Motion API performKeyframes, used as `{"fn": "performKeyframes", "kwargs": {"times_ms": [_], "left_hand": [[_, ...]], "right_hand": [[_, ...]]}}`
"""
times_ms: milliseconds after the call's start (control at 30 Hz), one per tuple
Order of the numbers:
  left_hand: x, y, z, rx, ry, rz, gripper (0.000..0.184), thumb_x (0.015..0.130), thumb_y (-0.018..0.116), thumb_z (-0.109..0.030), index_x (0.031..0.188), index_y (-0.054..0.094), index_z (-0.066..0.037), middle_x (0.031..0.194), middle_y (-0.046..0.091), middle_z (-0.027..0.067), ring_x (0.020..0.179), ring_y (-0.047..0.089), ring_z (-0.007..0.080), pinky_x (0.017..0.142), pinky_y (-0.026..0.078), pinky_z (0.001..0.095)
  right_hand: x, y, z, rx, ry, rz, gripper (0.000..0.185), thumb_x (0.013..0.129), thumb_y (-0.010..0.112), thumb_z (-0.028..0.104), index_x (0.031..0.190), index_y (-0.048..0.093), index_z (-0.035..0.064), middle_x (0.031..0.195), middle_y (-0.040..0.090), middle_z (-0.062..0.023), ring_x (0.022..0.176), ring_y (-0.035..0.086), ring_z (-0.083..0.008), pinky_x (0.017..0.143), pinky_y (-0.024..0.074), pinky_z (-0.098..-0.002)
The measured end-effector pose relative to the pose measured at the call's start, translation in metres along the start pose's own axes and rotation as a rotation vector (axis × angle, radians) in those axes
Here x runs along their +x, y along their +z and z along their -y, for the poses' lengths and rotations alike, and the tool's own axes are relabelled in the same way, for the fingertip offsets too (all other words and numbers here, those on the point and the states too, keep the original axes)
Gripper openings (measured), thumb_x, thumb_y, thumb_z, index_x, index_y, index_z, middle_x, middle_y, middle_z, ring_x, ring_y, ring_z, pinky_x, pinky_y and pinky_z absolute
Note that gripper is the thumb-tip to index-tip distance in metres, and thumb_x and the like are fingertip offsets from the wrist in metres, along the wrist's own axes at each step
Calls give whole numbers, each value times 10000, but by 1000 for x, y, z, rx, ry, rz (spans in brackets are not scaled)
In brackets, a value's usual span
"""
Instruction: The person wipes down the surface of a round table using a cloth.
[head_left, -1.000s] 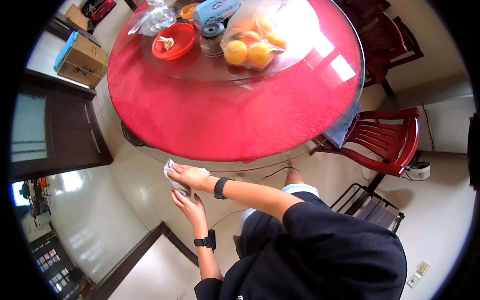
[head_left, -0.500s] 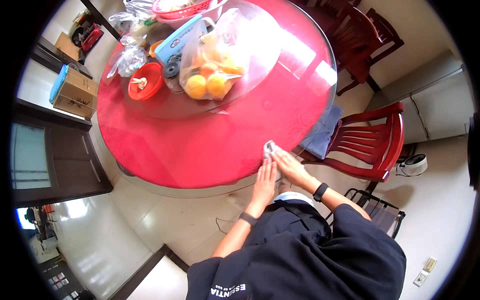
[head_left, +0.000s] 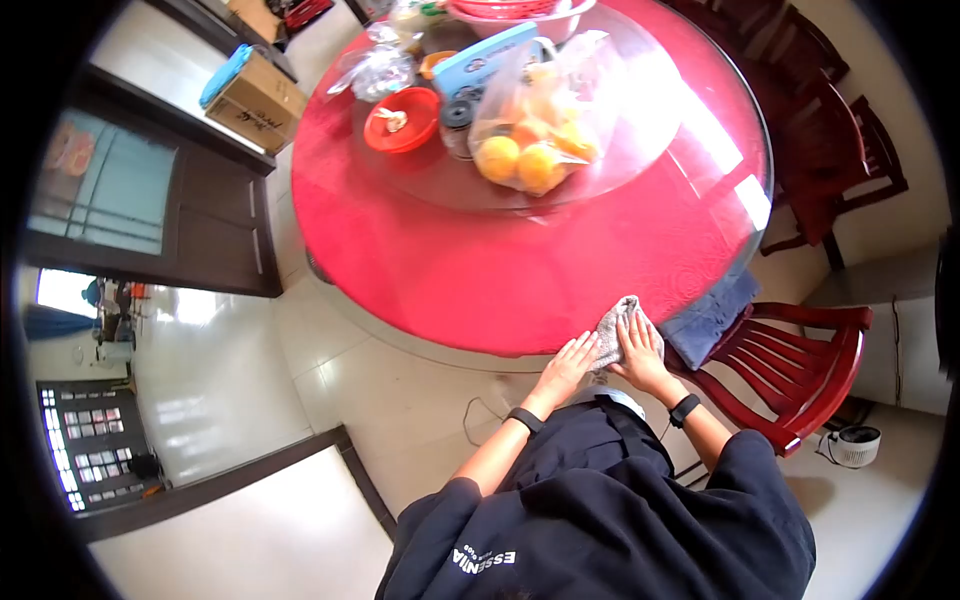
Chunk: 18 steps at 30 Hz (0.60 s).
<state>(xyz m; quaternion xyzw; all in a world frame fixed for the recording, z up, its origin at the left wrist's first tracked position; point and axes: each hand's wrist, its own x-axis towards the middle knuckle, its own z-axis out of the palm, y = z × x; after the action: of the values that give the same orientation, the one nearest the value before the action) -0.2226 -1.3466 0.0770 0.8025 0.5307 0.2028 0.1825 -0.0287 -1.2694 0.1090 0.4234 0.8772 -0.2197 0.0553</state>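
Note:
A grey cloth [head_left: 612,345] lies at the near edge of the round table [head_left: 440,270] with its red cover. My right hand [head_left: 641,355] rests flat on the cloth, fingers stretched and slightly apart. Beside it, my left hand [head_left: 566,374] lies with straight fingers along the table edge, its fingertips at the cloth's left border. Part of the cloth is hidden under my right hand.
On the glass turntable [head_left: 640,150] stand a bag of oranges [head_left: 540,140], a dark-lidded jar [head_left: 458,125], a red bowl [head_left: 402,120] and a blue box [head_left: 487,65]. A red wooden chair [head_left: 790,370] with a blue cushion [head_left: 712,318] stands close on the right.
My view has shifted, so the table sits further right. My hands have moved apart; the cloth, bunched before, is spread out more under my right hand.

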Motion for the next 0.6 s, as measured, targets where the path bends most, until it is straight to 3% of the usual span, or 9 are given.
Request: {"fn": "performKeyframes", "kwargs": {"times_ms": [167, 333, 533, 600], "left_hand": [[-75, -26, 41, 34, -210, -143, 635, 759, 445, 51, 1376, 303, 5, 1451, 278, 163, 1357, 253, 296, 1101, 243, 415], [-153, -56, 85, -3, -345, -227, 693, 751, 459, 37, 1406, 235, -1, 1473, 216, 177, 1371, 202, 324, 1109, 204, 444], [-193, -107, 126, -140, -357, -216, 763, 719, 523, -13, 1408, 199, 30, 1480, 168, 202, 1389, 123, 335, 1119, 160, 447], [-189, -120, 150, -126, -374, -244, 748, 720, 504, 7, 1408, 212, 22, 1483, 162, 199, 1392, 119, 325, 1124, 147, 443]], "right_hand": [[60, 20, 78, 26, -237, -3, 945, 717, 697, 353, 1443, 166, 62, 1470, 151, -253, 1388, 85, -381, 1114, 94, -491], [105, 48, 165, 18, -405, 38, 1025, 656, 735, 403, 1441, 169, 67, 1469, 153, -249, 1382, 106, -384, 1111, 119, -494], [151, 81, 263, -44, -384, -43, 1029, 621, 755, 416, 1436, 208, 104, 1471, 192, -206, 1390, 119, -344, 1114, 114, -490], [166, 106, 288, -162, -352, -142, 902, 714, 658, 387, 1442, 208, 104, 1478, 198, -182, 1392, 124, -326, 1116, 106, -484]]}}
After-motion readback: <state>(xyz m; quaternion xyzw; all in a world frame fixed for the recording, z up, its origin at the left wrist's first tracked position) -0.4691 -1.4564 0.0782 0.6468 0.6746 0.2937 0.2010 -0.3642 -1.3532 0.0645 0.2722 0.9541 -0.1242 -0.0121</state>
